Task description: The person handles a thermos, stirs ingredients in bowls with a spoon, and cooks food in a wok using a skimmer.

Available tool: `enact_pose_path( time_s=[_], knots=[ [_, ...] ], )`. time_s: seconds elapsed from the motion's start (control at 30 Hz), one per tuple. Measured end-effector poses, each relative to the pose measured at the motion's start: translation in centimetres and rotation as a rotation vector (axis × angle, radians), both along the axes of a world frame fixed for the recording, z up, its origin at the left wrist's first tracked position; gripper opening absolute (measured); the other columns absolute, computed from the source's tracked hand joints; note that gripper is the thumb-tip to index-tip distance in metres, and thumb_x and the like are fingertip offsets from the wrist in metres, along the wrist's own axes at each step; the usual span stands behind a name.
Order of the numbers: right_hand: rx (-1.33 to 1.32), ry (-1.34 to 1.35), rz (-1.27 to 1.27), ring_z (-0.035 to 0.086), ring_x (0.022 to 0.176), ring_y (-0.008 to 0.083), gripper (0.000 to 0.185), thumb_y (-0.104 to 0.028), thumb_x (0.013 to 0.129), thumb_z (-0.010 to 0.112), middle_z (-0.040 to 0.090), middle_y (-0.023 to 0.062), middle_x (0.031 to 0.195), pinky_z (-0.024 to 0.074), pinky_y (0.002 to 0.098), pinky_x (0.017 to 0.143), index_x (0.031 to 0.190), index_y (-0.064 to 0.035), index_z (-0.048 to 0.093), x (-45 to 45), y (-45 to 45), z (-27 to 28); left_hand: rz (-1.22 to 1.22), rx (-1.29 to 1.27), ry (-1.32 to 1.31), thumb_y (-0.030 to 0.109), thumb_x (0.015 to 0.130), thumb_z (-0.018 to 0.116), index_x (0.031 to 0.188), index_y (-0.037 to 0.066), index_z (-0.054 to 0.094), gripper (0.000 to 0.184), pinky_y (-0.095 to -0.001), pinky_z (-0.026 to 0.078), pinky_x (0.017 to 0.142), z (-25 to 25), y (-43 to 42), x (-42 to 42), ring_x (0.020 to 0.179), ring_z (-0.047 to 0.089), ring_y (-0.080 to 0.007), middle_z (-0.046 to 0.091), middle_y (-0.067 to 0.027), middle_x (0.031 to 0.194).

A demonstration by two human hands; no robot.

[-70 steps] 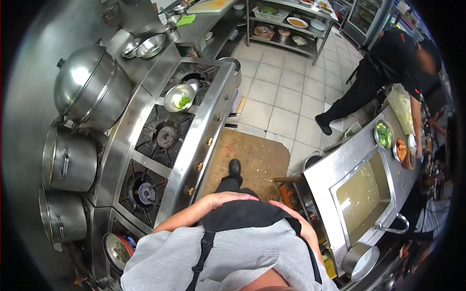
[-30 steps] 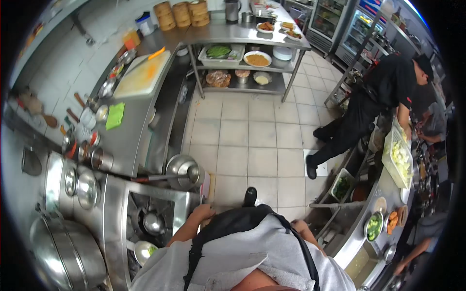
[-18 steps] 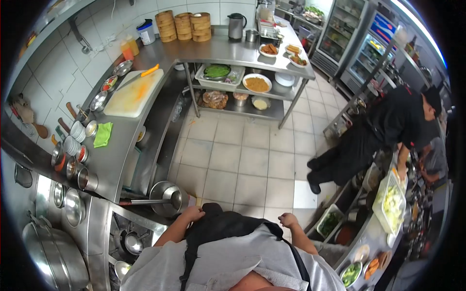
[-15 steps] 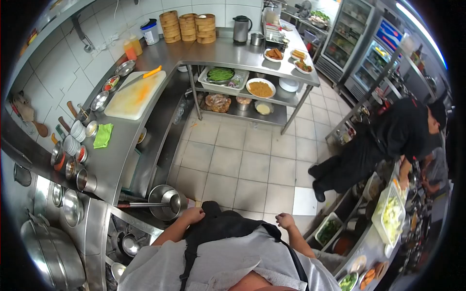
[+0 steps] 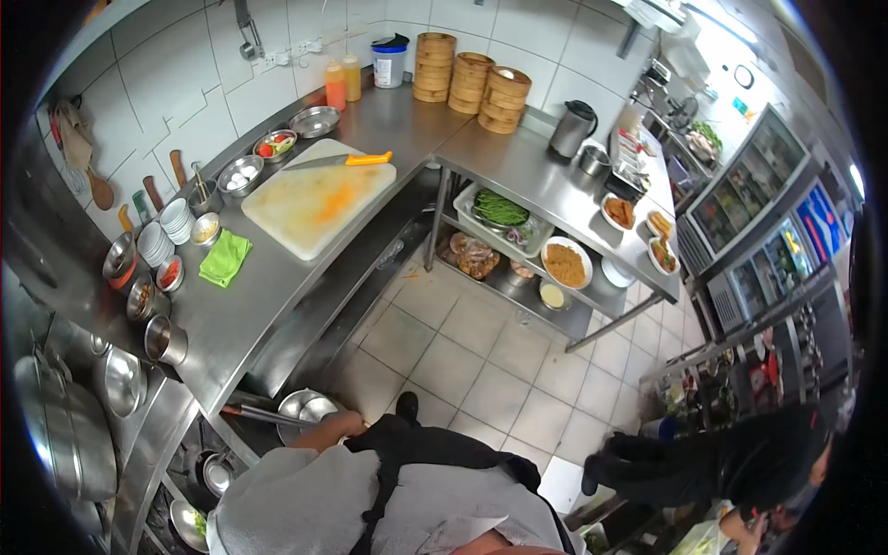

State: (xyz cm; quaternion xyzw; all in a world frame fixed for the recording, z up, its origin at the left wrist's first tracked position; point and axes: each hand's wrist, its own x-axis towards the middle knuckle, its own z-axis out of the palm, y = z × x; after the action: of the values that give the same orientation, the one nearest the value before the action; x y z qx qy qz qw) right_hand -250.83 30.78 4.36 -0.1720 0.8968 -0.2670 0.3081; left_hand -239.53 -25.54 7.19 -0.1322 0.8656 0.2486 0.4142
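Note:
My left hand (image 5: 345, 425) hangs low by my black apron (image 5: 407, 449), beside the metal pot (image 5: 305, 407) whose long handles point left. Its fingers are too small and partly hidden to read, and I see nothing plainly held. My right hand is out of view. On the counter ahead, a white cutting board (image 5: 287, 213) carries orange stains. A knife with an orange handle (image 5: 368, 159) lies across its far end. The green cloth (image 5: 225, 257) rests left of the board, near small bowls and stacked white dishes (image 5: 154, 244).
A steel counter (image 5: 217, 342) runs along the left and turns right at the back. Bamboo steamers (image 5: 435, 67) and a kettle (image 5: 573, 129) stand there. Filled dishes sit on the shelf below. A co-worker in black (image 5: 684, 467) stands at the right; the stove (image 5: 199, 462) is low left.
My view has turned left and come closer to the counter with the cutting board. My right hand has left the view. The co-worker appears lower in the picture.

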Motion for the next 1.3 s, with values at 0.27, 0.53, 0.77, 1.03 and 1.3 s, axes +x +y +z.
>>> enact_pose_path(
  time_s=[0.27,0.53,0.77,1.03,1.3],
  knots=[
    [0.214,-0.183,-0.323,0.068,0.094,0.0283,0.034,-0.037,0.082,0.061,0.071,0.0151,0.091,0.0513,0.0391,0.081,0.090,-0.0060,0.072,-13.2,-11.9,12.2,0.057,-0.075,0.143,0.042,0.084,0.054,0.104,0.006,0.070,0.044,-0.0453,0.049,0.089,4.3,-7.4,-13.1,0.102,0.064,-0.0354,0.069,-0.0162,0.105],
    [0.211,-0.160,-0.174,0.065,0.100,0.0326,0.042,-0.042,0.084,0.057,0.070,0.0163,0.102,0.0498,0.0406,0.089,0.104,-0.0083,0.071,-22.7,-19.4,11.1,0.287,0.067,0.189,0.040,0.085,0.058,0.106,0.007,0.068,0.041,-0.0418,0.049,0.090,3.6,-9.9,-18.2,0.103,0.063,-0.0338,0.068,-0.0165,0.108],
    [0.313,-0.114,0.104,0.062,0.105,0.0359,0.039,-0.040,0.087,0.052,0.067,0.0162,0.109,0.0486,0.0433,0.090,0.106,-0.0113,0.070,-26.3,-22.6,9.6,-0.012,0.165,0.194,0.041,0.094,0.047,0.105,0.006,0.067,0.042,-0.0444,0.049,0.087,2.9,-11.7,-16.6,0.101,0.063,-0.0366,0.067,-0.0191,0.105],
    [0.547,-0.322,0.361,0.060,0.111,0.0348,0.044,-0.042,0.088,0.053,0.066,0.0160,0.116,0.0477,0.0426,0.092,0.111,-0.0073,0.069,-37.8,-21.7,1.5,0.056,0.078,0.249,0.042,0.093,0.048,0.105,0.006,0.067,0.042,-0.0447,0.050,0.086,1.5,-13.6,-18.9,0.101,0.063,-0.0367,0.067,-0.0187,0.105],
    [0.414,-0.077,0.226,0.061,0.105,0.0378,0.046,-0.044,0.089,0.050,0.066,0.0189,0.110,0.0480,0.0453,0.090,0.106,-0.0054,0.069,-51.8,-25.4,7.1,0.160,0.081,0.300,0.043,0.093,0.049,0.104,0.006,0.067,0.042,-0.0451,0.050,0.085,1.5,-14.0,-27.0,0.101,0.063,-0.0367,0.067,-0.0183,0.105]
  ],
)
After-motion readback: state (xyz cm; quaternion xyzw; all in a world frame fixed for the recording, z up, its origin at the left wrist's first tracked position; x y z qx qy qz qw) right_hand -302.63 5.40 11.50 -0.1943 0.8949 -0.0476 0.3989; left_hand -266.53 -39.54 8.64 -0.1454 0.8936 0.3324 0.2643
